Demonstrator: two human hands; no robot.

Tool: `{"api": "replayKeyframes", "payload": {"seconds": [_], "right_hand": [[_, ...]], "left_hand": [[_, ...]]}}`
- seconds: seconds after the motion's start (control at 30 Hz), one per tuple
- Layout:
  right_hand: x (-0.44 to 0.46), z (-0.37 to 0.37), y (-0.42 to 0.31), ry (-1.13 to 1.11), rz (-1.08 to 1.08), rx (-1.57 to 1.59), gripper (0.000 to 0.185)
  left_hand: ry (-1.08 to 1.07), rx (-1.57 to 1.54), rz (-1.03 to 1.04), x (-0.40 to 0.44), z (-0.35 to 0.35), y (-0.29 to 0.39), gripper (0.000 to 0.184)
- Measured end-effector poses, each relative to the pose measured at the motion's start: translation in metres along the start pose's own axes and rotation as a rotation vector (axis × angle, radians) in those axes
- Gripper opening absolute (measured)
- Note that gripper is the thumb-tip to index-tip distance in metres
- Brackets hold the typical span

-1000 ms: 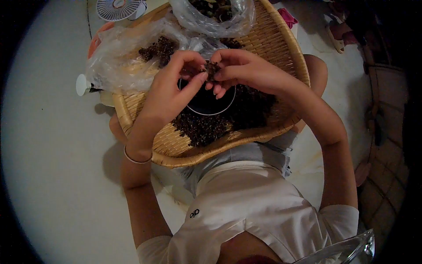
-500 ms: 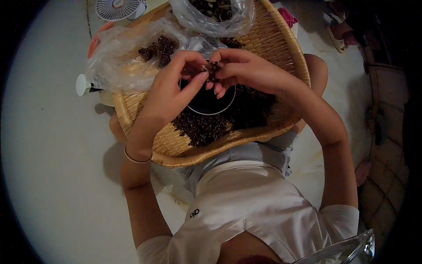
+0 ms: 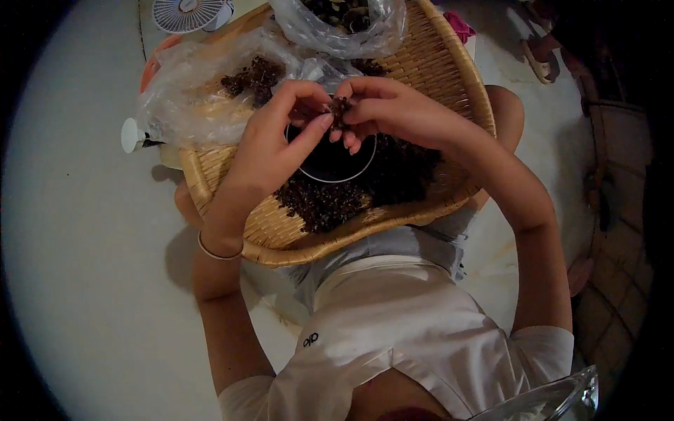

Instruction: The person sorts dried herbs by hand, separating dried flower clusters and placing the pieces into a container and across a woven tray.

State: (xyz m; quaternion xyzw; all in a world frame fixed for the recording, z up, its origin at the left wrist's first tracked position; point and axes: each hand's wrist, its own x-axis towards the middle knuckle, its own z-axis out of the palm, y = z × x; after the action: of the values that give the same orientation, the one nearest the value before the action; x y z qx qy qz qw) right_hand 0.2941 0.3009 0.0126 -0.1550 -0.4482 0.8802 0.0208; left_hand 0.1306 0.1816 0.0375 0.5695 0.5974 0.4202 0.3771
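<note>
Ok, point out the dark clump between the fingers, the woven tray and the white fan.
Dark clump (image 3: 340, 111): head view, middle of its visible surface.
Woven tray (image 3: 430, 67): head view, bare weave inside the rim.
White fan (image 3: 184, 15): head view, front grille.

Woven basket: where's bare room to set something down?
The woven basket is bare between the upper plastic bag, its right rim and the right hand; a smaller patch lies between dark clumps and its lower-left rim. Crowded: the middle, with the white-rimmed bowl, clumps and left hand.

white short-sleeved top (image 3: 400, 316), dark lettering (image 3: 310, 339), thin bracelet (image 3: 220, 255)
</note>
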Motion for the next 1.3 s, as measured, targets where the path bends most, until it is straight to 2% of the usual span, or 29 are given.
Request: {"api": "replayKeyframes", "payload": {"seconds": [0.13,0.33,0.57,0.73,0.87,0.93,1.13,1.3], "right_hand": [[0.001,-0.002,0.001,-0.012,0.000,0.043,0.014],[0.001,0.000,0.001,0.003,0.002,-0.069,0.014],[0.000,0.000,-0.004,-0.004,0.013,0.064,0.023],[0.000,-0.001,-0.007,-0.017,0.023,0.137,0.028],[-0.004,0.004,-0.010,0.024,0.016,0.091,0.024],[-0.004,0.005,-0.010,0.027,0.014,0.079,0.023],[-0.004,0.006,-0.007,0.049,0.023,-0.029,0.023],[-0.006,0.006,-0.010,-0.012,0.017,-0.030,0.028]], "left_hand": [[0.012,0.003,0.004,0.001,0.000,-0.001,0.020],[-0.007,0.005,-0.005,0.001,0.000,0.000,0.020],[0.025,0.020,-0.016,0.000,-0.001,0.000,0.019],[0.050,-0.119,-0.106,0.000,-0.003,-0.001,0.022],[0.055,-0.170,-0.074,0.000,-0.003,-0.005,0.025],[0.014,-0.354,-0.198,0.000,-0.004,-0.001,0.028],[-0.121,-0.386,-0.253,0.004,-0.008,0.002,0.030],[-0.129,-0.422,-0.231,0.003,-0.011,0.001,0.028]]}}
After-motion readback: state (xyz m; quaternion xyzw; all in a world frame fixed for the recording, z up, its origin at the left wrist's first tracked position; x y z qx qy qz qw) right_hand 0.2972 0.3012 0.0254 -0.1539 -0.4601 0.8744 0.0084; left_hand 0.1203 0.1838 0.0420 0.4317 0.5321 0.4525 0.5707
